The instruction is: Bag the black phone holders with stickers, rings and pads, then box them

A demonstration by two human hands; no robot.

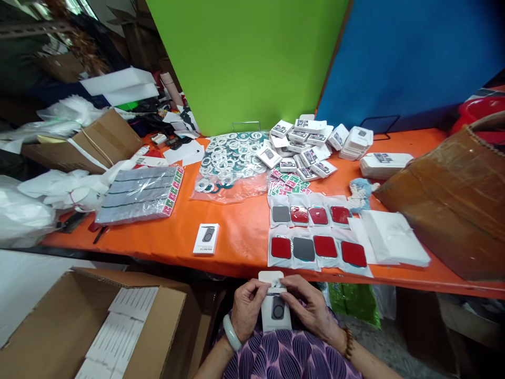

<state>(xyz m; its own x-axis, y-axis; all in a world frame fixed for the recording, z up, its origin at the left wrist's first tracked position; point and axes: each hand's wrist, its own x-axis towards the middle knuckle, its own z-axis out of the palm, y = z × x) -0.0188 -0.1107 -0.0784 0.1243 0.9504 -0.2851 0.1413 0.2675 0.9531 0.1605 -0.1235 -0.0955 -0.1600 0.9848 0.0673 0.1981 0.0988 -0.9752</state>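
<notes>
A small white box (pixel 271 316) with a dark rounded device printed on its front stands at my lap, its hanging-tab top flap (pixel 271 276) up. My left hand (pixel 249 305) pinches the upper left edge of this box. From the other side, my right hand (pixel 310 305) has thumb and fingers closed at the box's upper right edge. What lies inside the box is hidden. On the orange table (pixel 232 231) ahead, a similar white box (pixel 206 239) marked MAGNETIC lies by the front edge.
Red and grey square pads (pixel 324 246) in white sleeves lie in two rows. Behind are piled white boxes (pixel 303 145) and a bag of white rings (pixel 232 152). A wrapped grey stack (pixel 138 195) sits left. An open carton (pixel 165 326) holds packed white boxes (pixel 116 337); another carton (pixel 445 205) stands right.
</notes>
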